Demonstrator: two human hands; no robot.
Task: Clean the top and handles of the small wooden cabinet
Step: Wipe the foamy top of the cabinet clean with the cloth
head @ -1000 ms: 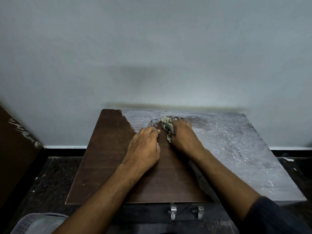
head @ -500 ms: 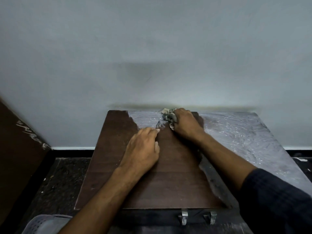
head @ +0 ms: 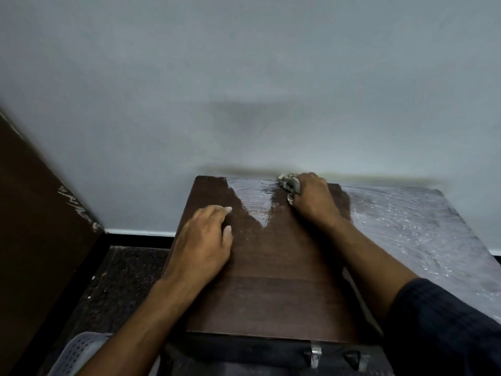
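The small wooden cabinet [head: 273,289] fills the lower middle and right of the frame, its back edge against the grey wall [head: 244,77] and its front edge toward the bottom of the frame. Its top runs longer from left to right than from front to back, and the front face points down toward the viewer. The left half of the top shows bare dark brown wood; the right half, out to the right edge of the frame, is covered in a whitish, streaky film [head: 420,226]. A wedge of the same film remains near the back edge, just left of the right hand.

The right hand [head: 314,196] sits at the back edge of the top, right of centre, its fingers curled tightly around a crumpled cloth [head: 291,185] that it presses onto the wood right at the wall. A dark sleeve [head: 444,329] covers that arm in the lower right of the frame.

The left hand [head: 203,245] lies palm down on the bare wood, left of centre, fingers relaxed and nearly straight, holding nothing.

Two metal handles [head: 315,355] show on the cabinet front at the bottom of the frame. A grey perforated basket [head: 78,351] sits in the lower left corner, and a dark brown panel [head: 35,213] leans along the left edge.
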